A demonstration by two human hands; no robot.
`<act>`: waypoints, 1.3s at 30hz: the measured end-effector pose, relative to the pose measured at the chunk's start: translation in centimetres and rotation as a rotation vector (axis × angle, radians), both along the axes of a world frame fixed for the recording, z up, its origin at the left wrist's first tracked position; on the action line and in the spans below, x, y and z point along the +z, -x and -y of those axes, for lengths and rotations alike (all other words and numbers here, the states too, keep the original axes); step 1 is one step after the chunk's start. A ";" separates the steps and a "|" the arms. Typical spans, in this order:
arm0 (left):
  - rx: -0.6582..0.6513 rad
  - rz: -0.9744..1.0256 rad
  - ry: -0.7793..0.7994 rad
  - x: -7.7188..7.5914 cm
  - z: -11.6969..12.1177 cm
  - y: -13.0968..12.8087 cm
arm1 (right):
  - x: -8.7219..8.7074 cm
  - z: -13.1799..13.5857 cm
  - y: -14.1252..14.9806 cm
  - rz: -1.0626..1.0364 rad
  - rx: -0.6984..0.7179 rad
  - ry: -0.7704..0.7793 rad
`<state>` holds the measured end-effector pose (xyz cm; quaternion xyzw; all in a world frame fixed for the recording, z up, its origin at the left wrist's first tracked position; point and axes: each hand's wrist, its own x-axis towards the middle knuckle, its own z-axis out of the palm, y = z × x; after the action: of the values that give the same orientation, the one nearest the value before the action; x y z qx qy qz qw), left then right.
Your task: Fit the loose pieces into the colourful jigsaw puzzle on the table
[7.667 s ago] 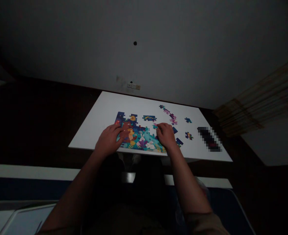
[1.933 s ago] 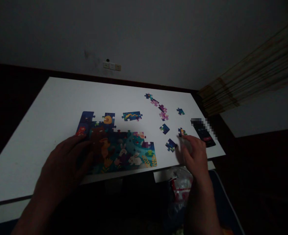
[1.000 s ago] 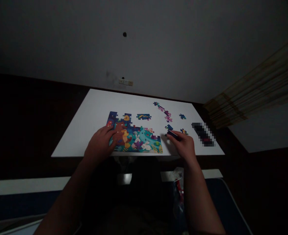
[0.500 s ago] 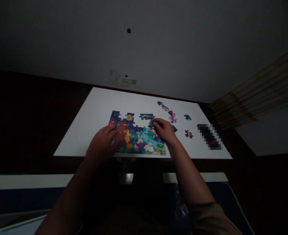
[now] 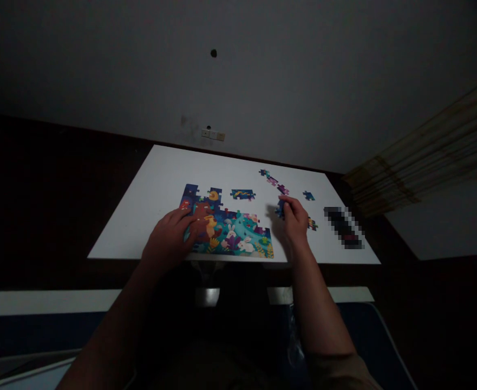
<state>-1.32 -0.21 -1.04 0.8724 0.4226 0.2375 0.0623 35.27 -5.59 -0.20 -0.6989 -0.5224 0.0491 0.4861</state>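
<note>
While the right grip (image 5: pixel 295 219) pinches a blue piece (image 5: pixel 280 208) between thumb and finger, the big joined puzzle (image 5: pixel 232 233) lies to its left and a little nearer, with its long side running left to right. The left grip (image 5: pixel 169 233) is closer to that puzzle: it rests on the left end with loose, spread fingers, pinching nothing that shows. A small joined strip (image 5: pixel 242 194) lies left of the right grip and farther off, pink pieces (image 5: pixel 282 189) sit just beyond that grip, and a bright piece (image 5: pixel 312 224) sits just to its right on the white tabletop (image 5: pixel 132 216). Farther right is a dark thing (image 5: pixel 346 227), blurred into squares. No brand, label or writing can be read.
</note>
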 end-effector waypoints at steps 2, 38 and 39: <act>-0.005 -0.013 -0.009 0.0 0.0 0.0 | -0.3 2.1 -0.7 0.086 0.017 0.094; 0.031 -0.089 0.032 1.0 0.5 -0.4 | -2.3 7.4 -2.3 0.210 -0.055 0.175; 0.032 -0.088 0.029 0.9 0.5 -0.4 | -2.4 7.4 -2.3 0.212 -0.055 0.170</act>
<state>-0.92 -0.74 -0.10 0.8741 0.4423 0.1938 0.0523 37.60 -12.97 -2.60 -0.7529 -0.5455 0.0058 0.3683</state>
